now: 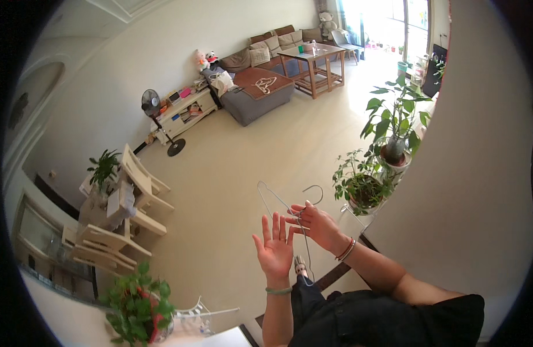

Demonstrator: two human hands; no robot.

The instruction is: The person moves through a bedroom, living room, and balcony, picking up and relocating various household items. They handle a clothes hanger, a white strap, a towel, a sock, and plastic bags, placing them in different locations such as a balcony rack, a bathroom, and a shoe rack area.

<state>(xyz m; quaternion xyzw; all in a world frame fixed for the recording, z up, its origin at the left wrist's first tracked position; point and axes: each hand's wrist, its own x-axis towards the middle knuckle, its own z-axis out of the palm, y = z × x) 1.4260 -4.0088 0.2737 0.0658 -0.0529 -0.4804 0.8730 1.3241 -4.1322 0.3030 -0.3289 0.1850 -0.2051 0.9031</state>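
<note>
A thin grey wire clothes hanger (pixel 276 194) hangs in front of me, its hook curling up to the right. My right hand (pixel 314 224) grips it near the base of the hook, thumb and fingers closed around the wire. Beside it, my left hand (pixel 275 251) is raised with the palm facing me and the fingers spread, holding nothing. The left fingertips are close to the hanger; whether they touch it I cannot tell. A green bangle (pixel 278 291) circles the left wrist.
Potted plants (pixel 366 191) stand to my right by the wall. A dining table with chairs (pixel 140 176) is at the left, a leafy plant (pixel 140 306) near lower left. Further off are a floor fan (pixel 152 104), a grey sofa (pixel 258 107) with hangers (pixel 265 85) on it, and a wooden table (pixel 313 58).
</note>
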